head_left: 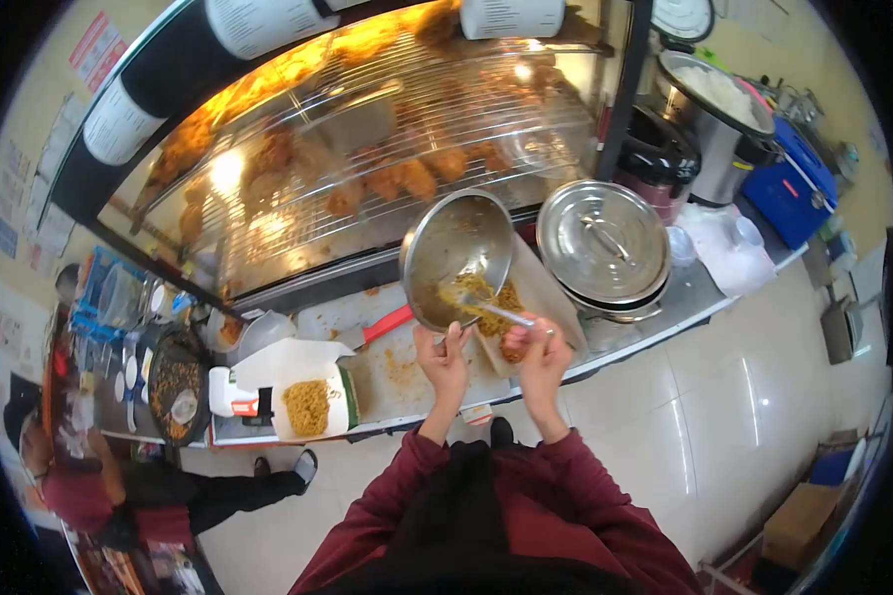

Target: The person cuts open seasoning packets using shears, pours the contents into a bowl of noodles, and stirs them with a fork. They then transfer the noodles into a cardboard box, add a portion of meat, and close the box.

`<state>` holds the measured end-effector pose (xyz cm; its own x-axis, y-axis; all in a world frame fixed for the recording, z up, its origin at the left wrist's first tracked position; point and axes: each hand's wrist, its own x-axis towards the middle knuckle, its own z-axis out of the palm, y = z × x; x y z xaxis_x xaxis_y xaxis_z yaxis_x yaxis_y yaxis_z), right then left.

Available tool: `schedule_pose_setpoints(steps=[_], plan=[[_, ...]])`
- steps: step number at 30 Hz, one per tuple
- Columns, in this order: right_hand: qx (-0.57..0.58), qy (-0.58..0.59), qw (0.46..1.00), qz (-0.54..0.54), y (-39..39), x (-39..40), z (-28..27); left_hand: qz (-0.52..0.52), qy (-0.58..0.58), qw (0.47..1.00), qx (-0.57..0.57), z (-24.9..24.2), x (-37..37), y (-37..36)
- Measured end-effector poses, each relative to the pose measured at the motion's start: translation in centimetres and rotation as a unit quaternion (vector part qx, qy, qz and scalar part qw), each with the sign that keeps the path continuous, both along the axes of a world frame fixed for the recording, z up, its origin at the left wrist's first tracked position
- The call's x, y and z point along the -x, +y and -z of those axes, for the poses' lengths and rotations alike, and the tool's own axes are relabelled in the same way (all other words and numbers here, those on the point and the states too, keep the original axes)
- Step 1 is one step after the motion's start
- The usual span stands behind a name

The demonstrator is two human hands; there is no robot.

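Note:
My left hand (pixel 443 367) grips the near rim of a metal mixing bowl (pixel 435 260), which is tilted toward the right. In my right hand (pixel 544 359) is a slim metal utensil (pixel 511 315), its head among the noodles (pixel 463 288) at the bowl's lip; I cannot tell whether it is a fork or a spoon. Below the lip, more noodles (pixel 506 297) lie on an open brown paper wrapper (pixel 538 283). To the left, a second portion of noodles (pixel 308 407) rests in an open white-lined box (pixel 286 365).
A lidded steel pot (pixel 603 241) stands right of the wrapper. Behind is a lit display case (pixel 367 149) with fried food. A red-handled tool (pixel 387 323) lies on the counter. Far left are a dark pan (pixel 177 385) and another person (pixel 79 476). A rice cooker (pixel 709 99) stands back right.

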<state>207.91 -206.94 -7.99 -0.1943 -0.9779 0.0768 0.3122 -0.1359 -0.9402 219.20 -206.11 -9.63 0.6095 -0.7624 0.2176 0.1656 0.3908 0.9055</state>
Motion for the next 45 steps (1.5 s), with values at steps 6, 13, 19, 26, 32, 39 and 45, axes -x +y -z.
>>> schedule_pose_setpoints(steps=[6,13,19,26,32,39,45], plan=[[-0.036,-0.006,0.998,0.049,1.9,-0.8,2.5,-0.043,-0.068,0.997,-0.004,-1.9,1.1,0.4],[0.089,0.122,0.985,0.084,0.3,-0.3,3.4,-0.111,-0.179,0.978,-0.008,-0.5,1.3,-0.1],[0.158,0.193,0.961,0.117,1.4,0.7,3.6,-0.159,-0.270,0.949,-0.020,0.1,0.4,0.9],[0.170,0.275,0.941,0.104,0.8,2.9,3.5,-0.185,-0.369,0.910,-0.037,-0.1,-1.3,1.9],[0.017,-0.035,0.998,0.051,1.8,1.0,2.3,-0.140,-0.241,0.960,-0.027,0.6,-0.9,1.8],[0.022,0.057,0.996,0.070,0.1,0.4,3.5,-0.080,-0.220,0.968,-0.091,-2.1,-0.6,4.2],[0.141,0.264,0.948,0.113,0.4,3.1,1.6,-0.118,-0.206,0.967,-0.087,-2.8,-2.1,5.5]])
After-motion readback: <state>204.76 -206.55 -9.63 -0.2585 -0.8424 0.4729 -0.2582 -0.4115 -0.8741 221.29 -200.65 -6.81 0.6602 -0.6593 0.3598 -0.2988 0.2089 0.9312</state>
